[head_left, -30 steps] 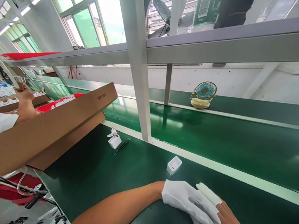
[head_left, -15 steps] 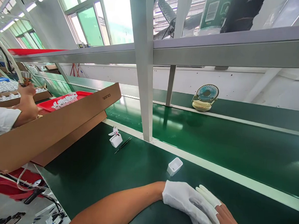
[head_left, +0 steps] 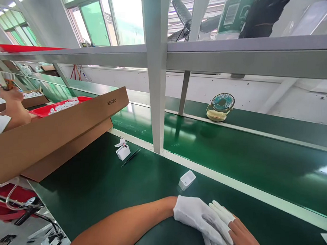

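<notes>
My left hand [head_left: 195,216], in a white glove, lies flat on the green work surface [head_left: 108,185] with its fingers stretched out over my right hand [head_left: 243,240]. My right hand is bare except for white finger cots and also lies flat, fingers extended. Neither hand holds anything. A small empty white plastic cup [head_left: 187,180] stands just beyond my left wrist. Farther left is a second white cup [head_left: 123,151] with small parts in it, and thin black tweezers [head_left: 131,157] lie beside it.
A long tilted cardboard box [head_left: 56,131] borders the left side. Behind it sit a red tray [head_left: 46,109] of white parts and a co-worker's arm [head_left: 14,111]. A grey post [head_left: 156,100] rises at the green conveyor belt [head_left: 233,151]. A small desk fan [head_left: 220,107] stands on the far ledge.
My hands stay crossed and still. The view has shifted slightly, and the co-worker's raised hand at the left has moved toward the frame edge.
</notes>
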The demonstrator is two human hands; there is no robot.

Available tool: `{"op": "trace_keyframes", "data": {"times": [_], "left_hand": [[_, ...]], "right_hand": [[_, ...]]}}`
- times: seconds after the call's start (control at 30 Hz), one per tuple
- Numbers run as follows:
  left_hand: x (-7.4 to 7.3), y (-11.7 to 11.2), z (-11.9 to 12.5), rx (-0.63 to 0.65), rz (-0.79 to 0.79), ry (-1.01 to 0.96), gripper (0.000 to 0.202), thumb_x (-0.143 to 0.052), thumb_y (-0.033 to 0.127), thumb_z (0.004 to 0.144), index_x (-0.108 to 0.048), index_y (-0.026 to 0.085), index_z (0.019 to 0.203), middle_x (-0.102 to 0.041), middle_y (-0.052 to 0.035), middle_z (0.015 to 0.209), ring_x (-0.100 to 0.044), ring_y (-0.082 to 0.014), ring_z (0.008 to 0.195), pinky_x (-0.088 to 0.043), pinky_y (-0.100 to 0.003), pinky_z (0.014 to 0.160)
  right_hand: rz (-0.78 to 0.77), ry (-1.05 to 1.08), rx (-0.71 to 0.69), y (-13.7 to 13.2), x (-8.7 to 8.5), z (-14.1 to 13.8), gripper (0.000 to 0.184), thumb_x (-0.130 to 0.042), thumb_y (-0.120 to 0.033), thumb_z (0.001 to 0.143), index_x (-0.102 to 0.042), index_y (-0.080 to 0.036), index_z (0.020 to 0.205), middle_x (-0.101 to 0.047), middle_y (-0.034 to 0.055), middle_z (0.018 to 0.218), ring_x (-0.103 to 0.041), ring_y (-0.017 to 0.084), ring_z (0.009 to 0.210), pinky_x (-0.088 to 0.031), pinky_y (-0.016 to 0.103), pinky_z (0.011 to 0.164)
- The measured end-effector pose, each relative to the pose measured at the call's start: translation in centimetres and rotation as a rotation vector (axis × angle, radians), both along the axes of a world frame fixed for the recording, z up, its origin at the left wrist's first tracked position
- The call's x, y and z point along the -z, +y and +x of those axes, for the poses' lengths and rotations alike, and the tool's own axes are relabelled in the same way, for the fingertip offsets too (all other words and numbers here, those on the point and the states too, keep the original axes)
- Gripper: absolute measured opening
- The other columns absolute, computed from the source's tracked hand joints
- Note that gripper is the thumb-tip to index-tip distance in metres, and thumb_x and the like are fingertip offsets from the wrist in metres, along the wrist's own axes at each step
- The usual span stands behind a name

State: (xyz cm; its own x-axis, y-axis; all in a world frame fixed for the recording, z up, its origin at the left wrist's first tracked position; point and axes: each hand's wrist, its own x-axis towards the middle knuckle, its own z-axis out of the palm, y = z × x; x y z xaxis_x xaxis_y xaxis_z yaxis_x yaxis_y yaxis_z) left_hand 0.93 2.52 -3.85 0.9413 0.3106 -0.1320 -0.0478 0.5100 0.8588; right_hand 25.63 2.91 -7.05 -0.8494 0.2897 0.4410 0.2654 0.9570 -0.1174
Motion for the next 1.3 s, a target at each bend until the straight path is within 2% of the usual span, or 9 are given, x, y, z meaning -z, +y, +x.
{"op": "trace_keyframes", "data": {"times": [0.07, 0.1, 0.2, 0.27, 0.4, 0.57, 0.83, 1.0, 1.3], "left_hand": [[-1.3, -0.5, -1.0, -0.040, 0.098, 0.059, 0.048, -0.081, 0.037, 0.083, -0.071, 0.022, 0.128, -0.069, -0.0032, 0.127, -0.071, -0.0130, 0.090, -0.059, -0.021, 0.083], [-2.0, -0.7, -1.5, -0.021, 0.140, 0.096, 0.046, -0.080, 0.037, 0.084, -0.072, 0.021, 0.127, -0.070, -0.0028, 0.127, -0.069, -0.0104, 0.083, -0.058, -0.018, 0.077], [-3.7, -0.5, -2.4, 0.292, 0.199, 0.144, 0.045, -0.078, 0.039, 0.086, -0.074, 0.019, 0.126, -0.067, -0.0055, 0.136, -0.066, -0.0100, 0.077, -0.056, -0.018, 0.070], [-4.3, -0.3, -2.4, 0.383, 0.196, 0.155, 0.048, -0.077, 0.039, 0.086, -0.072, 0.019, 0.130, -0.065, -0.0066, 0.140, -0.065, -0.0112, 0.075, -0.056, -0.021, 0.068], [-3.8, -0.5, -1.4, 0.250, 0.144, 0.184, 0.049, -0.079, 0.041, 0.084, -0.074, 0.019, 0.128, -0.069, -0.0076, 0.133, -0.069, -0.0126, 0.075, -0.058, -0.024, 0.070], [-2.5, -1.3, -0.7, 0.066, 0.080, 0.198, 0.049, -0.080, 0.040, 0.084, -0.074, 0.018, 0.126, -0.075, -0.0056, 0.093, -0.072, -0.0153, 0.079, -0.060, -0.027, 0.081], [-2.4, -1.5, -0.5, 0.016, 0.045, 0.103, 0.048, -0.081, 0.039, 0.084, -0.073, 0.014, 0.124, -0.073, -0.0128, 0.111, -0.074, -0.0235, 0.098, -0.060, -0.037, 0.087], [-2.6, -1.5, -0.4, 0.009, 0.039, 0.155, 0.044, -0.081, 0.037, 0.084, -0.075, 0.015, 0.120, -0.075, -0.0122, 0.106, -0.074, -0.0232, 0.097, -0.060, -0.038, 0.086], [-2.9, -1.4, -0.4, 0.012, 0.074, 0.198, 0.045, -0.080, 0.040, 0.084, -0.074, 0.016, 0.122, -0.075, -0.0142, 0.109, -0.074, -0.0235, 0.097, -0.059, -0.037, 0.086]], "right_hand": [[0.020, 0.017, 0.031, -0.6, -0.5, -0.5, 0.015, -0.059, -0.028, 0.095, -0.068, -0.024, 0.083, -0.075, 0.0114, 0.099, -0.066, 0.033, 0.121, -0.059, 0.047, 0.101], [0.027, 0.004, 0.058, -0.9, -0.8, -0.9, 0.014, -0.060, -0.029, 0.094, -0.071, -0.021, 0.096, -0.073, 0.0149, 0.114, -0.058, 0.036, 0.132, -0.054, 0.053, 0.108], [0.034, -0.096, 0.117, -1.7, -1.6, -1.8, 0.044, -0.063, -0.030, 0.096, -0.061, -0.013, 0.136, -0.060, 0.0188, 0.143, -0.043, 0.038, 0.146, -0.043, 0.061, 0.117], [0.034, -0.110, 0.225, -1.8, -1.7, -2.1, 0.048, -0.059, -0.026, 0.098, -0.055, -0.013, 0.144, -0.060, 0.0184, 0.144, -0.043, 0.037, 0.146, -0.040, 0.064, 0.119], [-0.034, -0.093, 0.359, -1.9, -1.5, -2.3, 0.049, -0.057, -0.023, 0.100, -0.053, -0.011, 0.146, -0.060, 0.0212, 0.143, -0.036, 0.037, 0.151, -0.036, 0.063, 0.122], [-0.094, -0.092, 0.351, -2.0, -1.8, -2.3, 0.055, -0.054, -0.018, 0.098, -0.047, -0.006, 0.151, -0.053, 0.0244, 0.149, -0.029, 0.036, 0.154, -0.031, 0.063, 0.124], [-0.177, -0.137, 0.228, -1.8, -3.0, -2.2, 0.056, -0.047, -0.016, 0.099, -0.041, -0.006, 0.154, -0.046, 0.0178, 0.158, -0.020, 0.032, 0.157, -0.015, 0.061, 0.129], [-0.224, -0.124, 0.279, -1.8, -2.9, -2.1, 0.055, -0.047, -0.024, 0.103, -0.040, -0.008, 0.156, -0.047, 0.0190, 0.157, -0.023, 0.031, 0.156, -0.017, 0.059, 0.129], [-0.191, -0.121, 0.270, -1.9, -2.8, -2.1, 0.059, -0.050, -0.019, 0.100, -0.039, -0.007, 0.156, -0.042, 0.0182, 0.160, -0.019, 0.033, 0.157, -0.015, 0.061, 0.129]]}}
